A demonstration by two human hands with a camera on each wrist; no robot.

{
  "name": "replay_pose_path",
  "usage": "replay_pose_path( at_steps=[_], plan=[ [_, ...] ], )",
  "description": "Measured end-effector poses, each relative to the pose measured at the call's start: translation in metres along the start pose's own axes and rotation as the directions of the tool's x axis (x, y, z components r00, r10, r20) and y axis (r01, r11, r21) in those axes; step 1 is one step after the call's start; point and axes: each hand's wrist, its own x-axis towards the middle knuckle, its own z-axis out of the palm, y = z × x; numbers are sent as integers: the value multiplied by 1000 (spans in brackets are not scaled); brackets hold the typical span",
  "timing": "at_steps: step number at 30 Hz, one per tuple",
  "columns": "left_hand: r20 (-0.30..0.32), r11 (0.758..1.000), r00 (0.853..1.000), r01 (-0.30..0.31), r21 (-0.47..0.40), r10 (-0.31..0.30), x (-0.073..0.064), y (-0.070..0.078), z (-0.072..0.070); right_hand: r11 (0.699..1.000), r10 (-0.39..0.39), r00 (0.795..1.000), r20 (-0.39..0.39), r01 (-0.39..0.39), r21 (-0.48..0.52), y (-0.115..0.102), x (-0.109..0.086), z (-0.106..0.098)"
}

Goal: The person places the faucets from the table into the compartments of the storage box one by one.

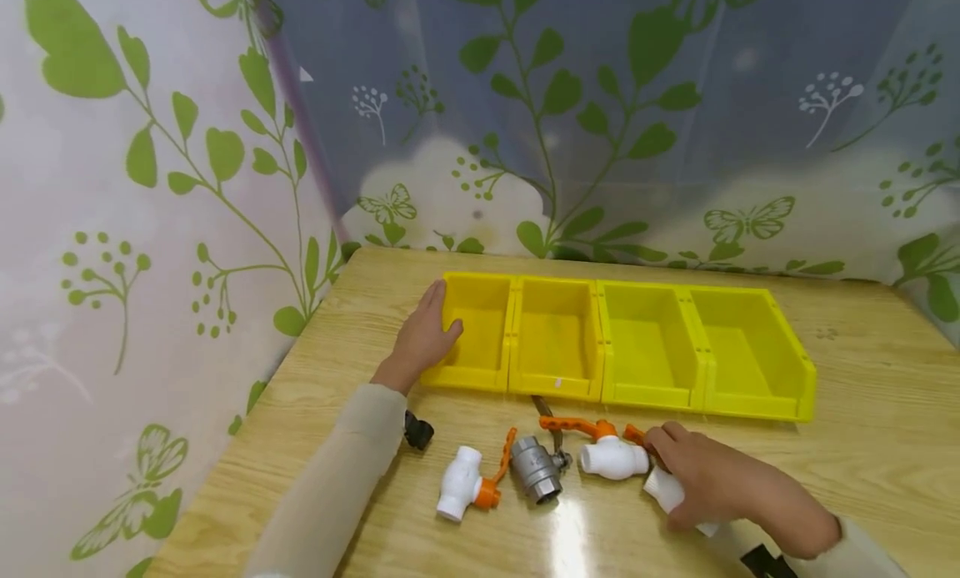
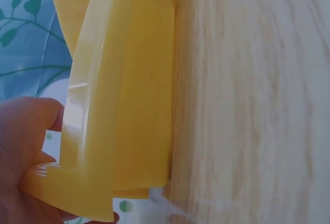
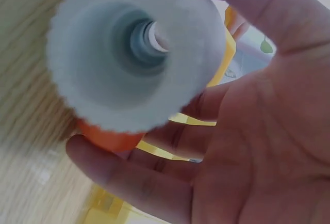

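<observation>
My left hand (image 1: 423,332) grips the left side of the leftmost yellow bin (image 1: 468,379), thumb on the inner side of the wall and fingers outside. The left wrist view shows that bin's wall (image 2: 142,105) close up. My right hand (image 1: 712,478) holds a white plastic ball valve (image 1: 663,488) with an orange handle, low over the table. In the right wrist view the valve's ribbed open end (image 3: 193,53) faces the camera, with fingers curled around its body. Left of it lies another white ball valve (image 1: 615,459), then a metal ball valve (image 1: 536,469) and a third white valve (image 1: 459,483).
Several yellow bins stand joined in a row, including the rightmost bin (image 1: 757,404), across the wooden table (image 1: 847,444). A leaf-patterned cloth (image 1: 637,186) hangs behind and to the left. A black wrist strap piece (image 1: 417,430) shows near my left sleeve.
</observation>
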Motion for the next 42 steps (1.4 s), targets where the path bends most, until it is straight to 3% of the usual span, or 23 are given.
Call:
replay_pose_path(
  at_steps=[9,19,25,29,42],
  plan=[
    [3,1000,1000,11,3,-11,1,1,0,994,-53,996,-75,46,-96,6,-4,5],
    [27,1000,999,24,-12,-24,-3,-5,2,997,4,996,-84,-11,-78,4,-5,7],
    [3,999,1000,-3,-44,3,-2,-3,1,994,94,993,-69,-98,-57,2,-5,-1],
    [22,999,1000,10,-33,-9,-2,-1,1,994,98,993,-62,-101,-36,3,-6,-7],
    [24,1000,1000,9,-24,-8,0,0,-1,991,92,971,-221,-111,-75,3,-24,-36]
  ],
)
